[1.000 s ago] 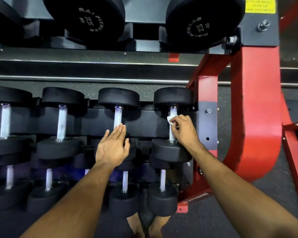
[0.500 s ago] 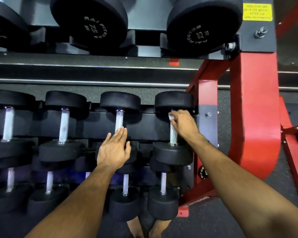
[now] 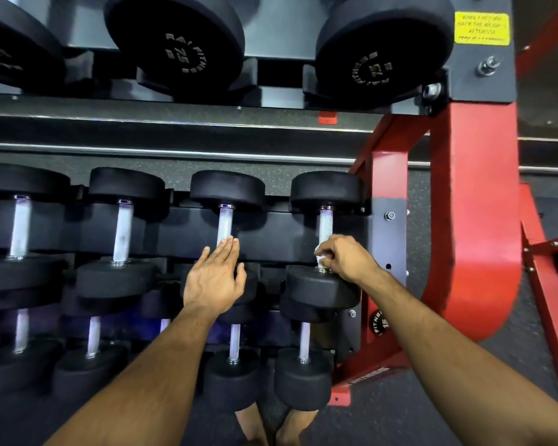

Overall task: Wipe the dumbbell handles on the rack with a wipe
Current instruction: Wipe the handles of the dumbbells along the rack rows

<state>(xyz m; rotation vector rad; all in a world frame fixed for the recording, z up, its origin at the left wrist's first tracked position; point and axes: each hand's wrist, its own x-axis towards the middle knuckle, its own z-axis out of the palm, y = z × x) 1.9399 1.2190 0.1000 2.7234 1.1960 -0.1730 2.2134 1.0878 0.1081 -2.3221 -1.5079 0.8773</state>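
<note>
**Wipe at the near end of the rightmost handle, middle shelf**

The right hand is curled round a small white wipe and the chrome handle of the dumbbell at the right end of the rack's middle shelf. The wipe is bunched under the fingers at the handle's near end, just above the dumbbell's front head; only a scrap of white shows past the knuckles. Above the hand the knurled handle is bare up to the rear head.

The left hand holds nothing. Its fingers are straight and close together, lying over the near part of the neighbouring dumbbell's handle and covering that dumbbell's front head; I cannot tell whether the palm actually presses on it. Two more dumbbells sit further along the same shelf toward its left end, handles exposed.

The lower shelf carries another row of dumbbells, partly hidden behind both forearms and the front heads above. On the top shelf sit larger dumbbells, end-on, one with a face marked 15. The red upright of the rack frame stands just right of the working hand, with a grey bolted plate between it and the handle. A yellow sticker is fixed at the top right corner of the rack; its text is too blurred to read. Bare feet show on the dark speckled floor under the rack's front edge.
</note>
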